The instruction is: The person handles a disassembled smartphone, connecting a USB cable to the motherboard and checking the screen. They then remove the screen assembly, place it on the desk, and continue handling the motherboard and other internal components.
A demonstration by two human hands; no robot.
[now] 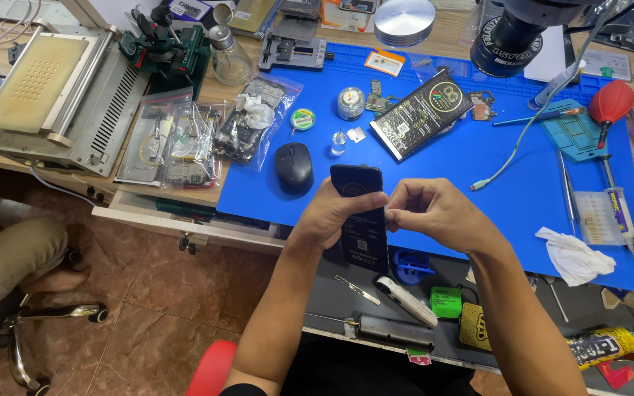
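head view: hands over bench edge
left grip (335, 216): my fingers clamp the black phone (361, 220)
right grip (434, 213): pinching phone's 3 o'clock edge
mouse (293, 167): 11 o'clock of phone, on blue mat (478, 198)

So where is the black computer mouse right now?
In the head view, the black mouse sits on the left part of the blue mat, just left of the dark phone held in the left hand.
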